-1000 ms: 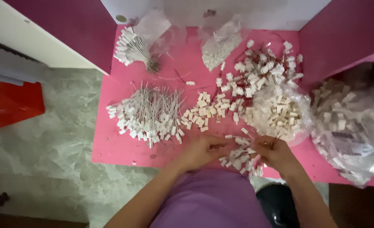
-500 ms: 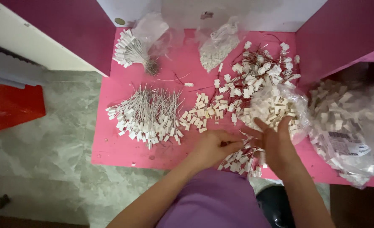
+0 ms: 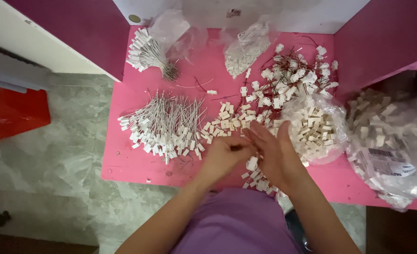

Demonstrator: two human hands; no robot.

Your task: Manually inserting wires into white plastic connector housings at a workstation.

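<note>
The table (image 3: 138, 164) is bright pink, its side panels (image 3: 382, 42) a darker magenta. White connectors (image 3: 227, 123) lie scattered on it, cream ones fill a clear bag (image 3: 319, 127), and the wired ones (image 3: 293, 80) trail dark red leads. The wire bundle (image 3: 163, 127) is silver-grey with white ends (as is the tied bunch (image 3: 147, 54) behind it). The shirt (image 3: 239, 223) is plain purple. The floor (image 3: 43, 178) is grey-green marbled stone, with a red bag (image 3: 13, 113) on it. The back wall (image 3: 283, 11) is white.

Purple short-sleeved top (image 3: 239, 221), bare forearms, no gloves
</note>
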